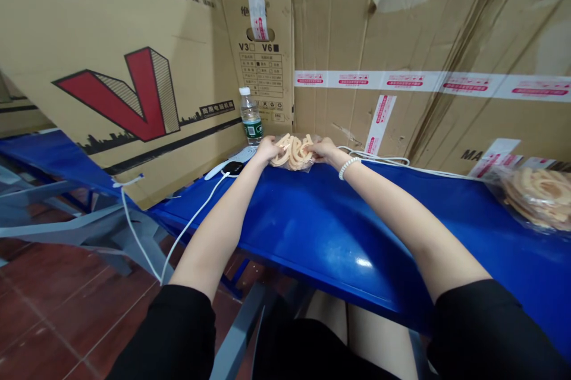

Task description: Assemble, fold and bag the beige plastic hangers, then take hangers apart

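Both my arms stretch forward over the blue table (321, 231). My left hand (266, 148) and my right hand (325, 149) grip the two ends of a small clear bag of pale orange rings (295, 152) at the table's far edge. Fingers of both hands are curled closed on the bag. A white bead bracelet (347, 167) sits on my right wrist.
A water bottle (250, 116) stands just left of the bag, before cardboard boxes (134, 59) walling the back. A phone (232, 167) with a white cable (178, 237) lies near my left hand. A bigger bag of rings (537, 194) lies far right.
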Demonstrator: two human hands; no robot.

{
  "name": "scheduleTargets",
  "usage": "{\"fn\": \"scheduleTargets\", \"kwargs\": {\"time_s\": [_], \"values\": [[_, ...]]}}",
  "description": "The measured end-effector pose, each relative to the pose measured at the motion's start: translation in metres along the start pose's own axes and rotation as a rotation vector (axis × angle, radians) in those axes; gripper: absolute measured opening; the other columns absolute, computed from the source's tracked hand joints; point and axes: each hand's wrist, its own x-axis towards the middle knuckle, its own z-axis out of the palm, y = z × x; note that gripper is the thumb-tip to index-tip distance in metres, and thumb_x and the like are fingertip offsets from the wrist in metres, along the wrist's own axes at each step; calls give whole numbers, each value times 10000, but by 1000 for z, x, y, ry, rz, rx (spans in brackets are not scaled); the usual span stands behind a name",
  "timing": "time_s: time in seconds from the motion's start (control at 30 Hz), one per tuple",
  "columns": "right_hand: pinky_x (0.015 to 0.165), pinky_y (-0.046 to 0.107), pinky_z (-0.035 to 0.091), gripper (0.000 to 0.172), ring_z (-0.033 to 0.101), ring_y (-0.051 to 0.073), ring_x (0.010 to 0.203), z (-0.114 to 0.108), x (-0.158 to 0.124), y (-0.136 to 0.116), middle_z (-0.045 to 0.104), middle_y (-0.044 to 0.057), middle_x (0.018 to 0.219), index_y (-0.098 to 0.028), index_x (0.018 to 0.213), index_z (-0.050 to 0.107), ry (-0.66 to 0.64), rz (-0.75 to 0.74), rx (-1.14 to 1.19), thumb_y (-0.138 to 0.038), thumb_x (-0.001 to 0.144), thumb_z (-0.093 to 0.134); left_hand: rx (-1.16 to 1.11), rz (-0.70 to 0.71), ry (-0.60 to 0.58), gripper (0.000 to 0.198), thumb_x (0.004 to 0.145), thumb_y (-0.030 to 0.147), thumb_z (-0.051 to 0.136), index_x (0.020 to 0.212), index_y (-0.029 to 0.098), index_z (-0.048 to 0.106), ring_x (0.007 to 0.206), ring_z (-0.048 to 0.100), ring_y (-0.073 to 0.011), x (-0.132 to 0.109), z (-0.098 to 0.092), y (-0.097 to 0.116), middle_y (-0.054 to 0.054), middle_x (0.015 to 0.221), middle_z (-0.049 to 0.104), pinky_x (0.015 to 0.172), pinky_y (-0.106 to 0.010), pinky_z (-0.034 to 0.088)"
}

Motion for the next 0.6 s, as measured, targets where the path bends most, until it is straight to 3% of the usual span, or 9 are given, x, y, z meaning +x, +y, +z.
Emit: {"fn": "scheduleTargets", "kwargs": {"time_s": [0.1, 0.2, 0.3, 0.4, 0.5, 0.6], "values": [[633, 258, 559, 205, 630, 119, 719, -18, -20, -1, 670, 34, 925, -135, 1078, 628, 55, -114, 15, -200, 900, 706, -244, -28, -50, 331, 891, 232, 718, 1185, 114, 622, 981, 696, -228, -13, 1, 15, -111, 1149, 685, 843, -409, 600], [543, 221, 508, 258, 580, 97, 604, -51, -50, 3, 651, -4, 773, -155, 953, 609, 122, -230, 33, -79, 774, 777, -468, 21, -124, 429, 639, 88, 827, 1027, 63, 644, 883, 735, -277, -35, 15, 35, -132, 952, 741, 817, -419, 602], [580, 238, 521, 232, 630, 130, 654, -95, -89, 18, 685, 8, 764, -154, 899, 625, 173, -297, 30, -50, 738, 756, -634, 124, -181, 440, 579, 84, 811, 976, 107, 620, 901, 735, -267, -69, 38, 54, -96, 922, 746, 861, -400, 592], [725, 311, 575, 199, 697, 186, 793, -139, -129, 48, 739, 41, 838, -153, 963, 678, 178, -357, 58, -135, 767, 708, -705, 275, -215, 460, 576, 87, 822, 957, 158, 574, 977, 710, -222, -111, 60, 67, -54, 986, 725, 906, -331, 564], [885, 400, 572, 229, 719, 234, 899, -175, -159, 88, 768, 59, 911, -168, 925, 711, 181, -423, 40, -253, 719, 760, -433, 789, -162, 318, 759, 151, 751, 1030, 169, 587, 955, 684, -197, -151, 75, 72, -65, 1024, 683, 830, -309, 566], [962, 453, 544, 281, 715, 270, 945, -198, -173, 126, 774, 81, 963, -168, 892, 742, 236, -432, -61, -337, 676, 803, -130, 1289, -121, 146, 891, 66, 567, 993, 151, 629, 964, 677, -204, -182, 84, 71, -100, 1014, 696, 829, -325, 566]]}}
